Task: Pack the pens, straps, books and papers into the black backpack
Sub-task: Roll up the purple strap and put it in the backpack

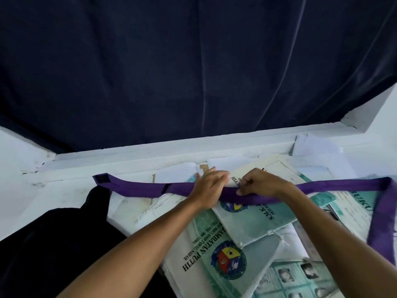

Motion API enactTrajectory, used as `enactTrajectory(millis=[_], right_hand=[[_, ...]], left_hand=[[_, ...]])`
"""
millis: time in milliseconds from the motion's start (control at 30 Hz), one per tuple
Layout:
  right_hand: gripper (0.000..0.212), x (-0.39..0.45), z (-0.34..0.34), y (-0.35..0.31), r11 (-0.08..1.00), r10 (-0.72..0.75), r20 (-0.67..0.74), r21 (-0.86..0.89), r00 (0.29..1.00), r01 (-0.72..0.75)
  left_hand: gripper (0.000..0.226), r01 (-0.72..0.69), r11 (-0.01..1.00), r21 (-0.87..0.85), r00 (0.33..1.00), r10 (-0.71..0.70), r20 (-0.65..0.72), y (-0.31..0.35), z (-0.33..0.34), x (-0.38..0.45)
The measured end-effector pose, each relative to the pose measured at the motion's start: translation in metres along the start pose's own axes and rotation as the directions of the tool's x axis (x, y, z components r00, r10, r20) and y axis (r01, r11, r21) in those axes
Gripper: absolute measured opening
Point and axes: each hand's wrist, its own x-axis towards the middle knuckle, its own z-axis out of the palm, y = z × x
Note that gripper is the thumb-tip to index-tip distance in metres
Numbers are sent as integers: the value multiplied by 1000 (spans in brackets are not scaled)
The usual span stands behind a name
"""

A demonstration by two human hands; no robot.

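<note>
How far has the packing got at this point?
Nothing looks packed yet. Both hands, left hand and right hand, hold the purple strap stretched over the books. The books and loose papers remain outside the black backpack. No pens visible.

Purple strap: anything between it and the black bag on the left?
Nothing visible. Both hands, left and right, already hold the strap over the books. Its left end hangs just above the bag, with only bare white surface between. The bag's opening isn't visible.
</note>
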Motion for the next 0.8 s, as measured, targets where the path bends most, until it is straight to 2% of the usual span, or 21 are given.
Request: enactTrajectory(millis=[200, 367, 500, 600, 700, 800], right_hand=[[16, -40, -24, -20, 974, -104, 108, 210, 989, 80], [20, -74, -43, -29, 975, -75, 194, 221, 978, 31], [28, -106, -56, -28, 975, -35, 223, 221, 974, -16], [23, -130, -60, -32, 965, -12, 259, 257, 966, -57], [26, -153, -64, -36, 960, 18, 263, 265, 965, -90], [13, -181, -65, -41, 956, 18, 255, 277, 967, -91]], left_hand=[[70, -3, 976, -217, 1000, 9, 29, 8, 10, 1], [75, -90, 981, -170, 996, 83, -43, 3, -28, -3], [71, -99, 994, 47, 986, 104, -127, -21, -89, -7], [74, -25, 972, 234, 983, 67, -170, -46, -131, -14], [72, 134, 911, 391, 964, -29, -263, -82, -170, -18], [76, 246, 799, 549, 958, -114, -264, -102, -192, -22]])
